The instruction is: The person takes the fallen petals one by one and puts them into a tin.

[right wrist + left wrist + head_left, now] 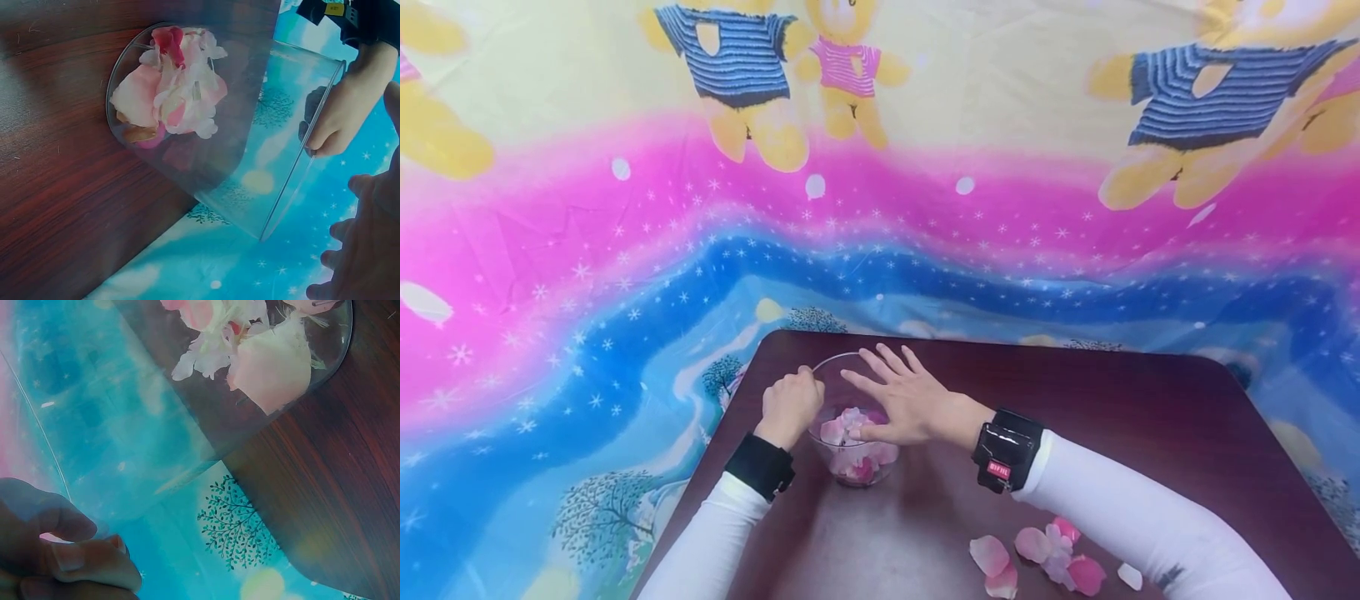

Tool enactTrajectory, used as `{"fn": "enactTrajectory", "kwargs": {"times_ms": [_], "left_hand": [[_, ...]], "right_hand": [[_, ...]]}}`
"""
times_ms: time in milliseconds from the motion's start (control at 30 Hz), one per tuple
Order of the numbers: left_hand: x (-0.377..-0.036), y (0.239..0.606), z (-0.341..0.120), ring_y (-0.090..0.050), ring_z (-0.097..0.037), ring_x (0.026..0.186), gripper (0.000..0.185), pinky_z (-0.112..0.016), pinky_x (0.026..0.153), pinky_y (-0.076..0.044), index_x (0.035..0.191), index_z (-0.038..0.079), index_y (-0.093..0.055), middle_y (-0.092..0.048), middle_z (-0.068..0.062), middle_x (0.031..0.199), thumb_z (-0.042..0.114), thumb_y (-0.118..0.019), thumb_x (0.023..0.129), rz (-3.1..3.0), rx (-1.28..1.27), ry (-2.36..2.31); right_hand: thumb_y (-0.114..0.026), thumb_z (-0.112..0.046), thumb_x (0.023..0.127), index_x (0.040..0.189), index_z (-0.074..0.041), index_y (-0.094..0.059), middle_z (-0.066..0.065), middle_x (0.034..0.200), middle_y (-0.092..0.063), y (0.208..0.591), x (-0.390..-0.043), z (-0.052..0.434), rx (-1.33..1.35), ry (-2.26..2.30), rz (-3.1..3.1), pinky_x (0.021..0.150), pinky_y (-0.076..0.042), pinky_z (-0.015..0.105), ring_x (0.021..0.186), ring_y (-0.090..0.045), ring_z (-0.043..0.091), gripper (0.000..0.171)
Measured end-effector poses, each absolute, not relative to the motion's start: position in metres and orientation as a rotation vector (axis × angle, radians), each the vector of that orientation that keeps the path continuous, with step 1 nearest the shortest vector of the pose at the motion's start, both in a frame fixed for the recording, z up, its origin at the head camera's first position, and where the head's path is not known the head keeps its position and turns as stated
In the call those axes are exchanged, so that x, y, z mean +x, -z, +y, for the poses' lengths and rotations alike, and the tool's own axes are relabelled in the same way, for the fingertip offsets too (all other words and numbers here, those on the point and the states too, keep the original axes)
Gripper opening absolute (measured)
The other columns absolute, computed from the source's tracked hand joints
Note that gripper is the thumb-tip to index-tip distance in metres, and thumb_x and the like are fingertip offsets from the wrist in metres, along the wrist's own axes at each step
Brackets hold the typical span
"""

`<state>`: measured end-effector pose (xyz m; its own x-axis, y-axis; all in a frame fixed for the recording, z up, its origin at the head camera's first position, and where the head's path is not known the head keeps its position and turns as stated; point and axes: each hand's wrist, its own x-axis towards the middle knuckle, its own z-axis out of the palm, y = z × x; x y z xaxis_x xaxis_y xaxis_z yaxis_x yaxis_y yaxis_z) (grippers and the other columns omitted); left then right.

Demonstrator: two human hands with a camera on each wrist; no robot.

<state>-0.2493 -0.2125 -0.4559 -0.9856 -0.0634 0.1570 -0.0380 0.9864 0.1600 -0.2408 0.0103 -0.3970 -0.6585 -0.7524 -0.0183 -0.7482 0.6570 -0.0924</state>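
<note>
Head view: a clear glass bowl (852, 433) is seen standing near the left far corner of the dark wooden counter (1150, 417), with pink and white petals (853, 450) heaped in its bottom. The bowl's rim is gripped on its left side by the left hand (787, 406), whose fingers are curled over the glass edge. The right hand (898, 400) is held flat above the bowl's mouth, its fingers (880, 367) straight and spread, nothing being held by them; whether the rim is touched by the palm cannot be told.

From the left wrist, the curled fingers (75, 556) are shown pinched on the thin glass edge, and the petals are seen through the bowl's wall. From the right wrist, the bowl (206, 125) is viewed from the side, the left hand (340, 119) closed on its rim and the right hand's fingertips (359, 184) just beside the opening.

More loose petals (1037, 558) are scattered on the counter near the front edge, below the right forearm, well apart from the bowl. A bright printed cloth (625, 250) with bears and stars is hung behind the counter.
</note>
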Motion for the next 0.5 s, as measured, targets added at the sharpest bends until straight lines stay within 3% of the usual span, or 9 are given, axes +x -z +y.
{"fn": "enactTrajectory", "kwargs": {"times_ms": [500], "left_hand": [[-0.249,0.456,-0.214,-0.069,-0.043,0.077,0.032,-0.054,0.067,-0.057,0.098,-0.005,-0.061,-0.068,-0.025,0.081,0.025,-0.048,0.101,-2.975,0.072,0.253]], "right_hand": [[-0.048,-0.075,0.090,0.161,-0.032,-0.023,0.010,0.171,-0.017,0.399,-0.240,0.029,-1.259,0.137,2.847,0.126,-0.007,0.061,0.159,-0.010,0.036,0.086]]}}
